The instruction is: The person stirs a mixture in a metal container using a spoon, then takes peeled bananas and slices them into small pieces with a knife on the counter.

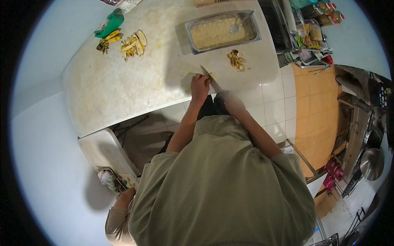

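My right hand [233,104], smeared by motion, is at the table's front edge and grips a kitchen knife [211,79]. The blade points away from me over the table. Just left of the blade, my left hand [200,86] rests at the tabletop with its fingers curled together; whatever they hold is hidden. Small yellow bits lie near the blade. Beyond my hands is a rectangular metal pan [191,43] of pale, lumpy mash [213,33], with a metal spoon [234,28] in it. Cut banana ends [237,60] lie in a small pile to the right.
Banana peels [137,43], a few yellow bananas [113,36] and a green bag [111,22] lie at the table's [123,86] far left. A rack with bottles [328,18] and packets stands right. Another person's arm [124,199] shows lower left beside a smaller white table [106,148].
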`<action>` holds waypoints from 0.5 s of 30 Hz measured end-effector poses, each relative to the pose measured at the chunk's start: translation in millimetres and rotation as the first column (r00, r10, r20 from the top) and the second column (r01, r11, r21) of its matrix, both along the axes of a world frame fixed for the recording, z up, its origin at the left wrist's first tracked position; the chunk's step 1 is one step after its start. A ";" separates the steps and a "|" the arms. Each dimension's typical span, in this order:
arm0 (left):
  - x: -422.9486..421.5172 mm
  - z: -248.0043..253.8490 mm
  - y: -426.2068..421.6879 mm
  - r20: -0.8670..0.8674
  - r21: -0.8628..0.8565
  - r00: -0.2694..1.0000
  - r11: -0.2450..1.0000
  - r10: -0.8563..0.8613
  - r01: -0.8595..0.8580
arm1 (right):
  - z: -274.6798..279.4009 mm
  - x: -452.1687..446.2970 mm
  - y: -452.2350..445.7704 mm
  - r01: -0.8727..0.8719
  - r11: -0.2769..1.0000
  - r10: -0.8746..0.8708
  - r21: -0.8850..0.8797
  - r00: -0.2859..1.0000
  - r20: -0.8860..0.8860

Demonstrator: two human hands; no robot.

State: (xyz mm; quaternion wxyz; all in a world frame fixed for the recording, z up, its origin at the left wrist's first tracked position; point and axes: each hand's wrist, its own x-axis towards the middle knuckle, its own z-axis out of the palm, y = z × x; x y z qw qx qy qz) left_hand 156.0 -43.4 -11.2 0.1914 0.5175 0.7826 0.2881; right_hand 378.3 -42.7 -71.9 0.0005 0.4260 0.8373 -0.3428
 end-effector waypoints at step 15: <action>2.5 -0.1 -1.2 0.052 0.037 0.998 0.998 0.047 -0.049 | 55.0 9.4 34.5 0.144 0.989 -0.141 -0.016 0.983 0.115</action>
